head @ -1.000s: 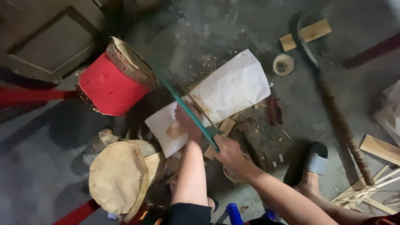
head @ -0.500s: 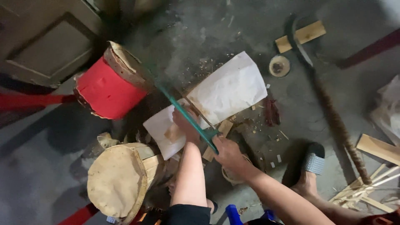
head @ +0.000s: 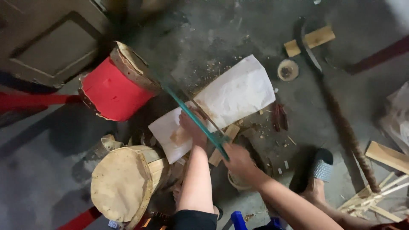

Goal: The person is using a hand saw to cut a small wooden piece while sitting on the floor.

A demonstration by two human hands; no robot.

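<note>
— Starting with the big things: what lies on the concrete floor (head: pixel 238 38)?

— A red drum (head: pixel 111 91) on its side at upper left, a pale skin-topped drum (head: pixel 121 183) at lower left, and a long curved blade on a wrapped handle (head: pixel 341 119) running down the right side

— And in the middle?

— A white paper sheet (head: pixel 234 96) spread over the floor, with a flat wooden piece (head: pixel 224 142) at its lower edge, sawdust scattered about it

— Where is the saw?

— The green-framed hacksaw (head: pixel 196 121) slants across the paper, its far end toward the red drum

— The hands?

— The right hand (head: pixel 238 161) has its fingers curled tight around the saw's handle. The left hand (head: pixel 192 127) lies on the paper just beside the blade, fingers pressed down together on the work; whether it pinches anything, I cannot tell

— Smaller bits?

— A grey sandal (head: pixel 320 168) on a foot, a wood block (head: pixel 313 39), and a small round wood slice (head: pixel 288 69)
</note>
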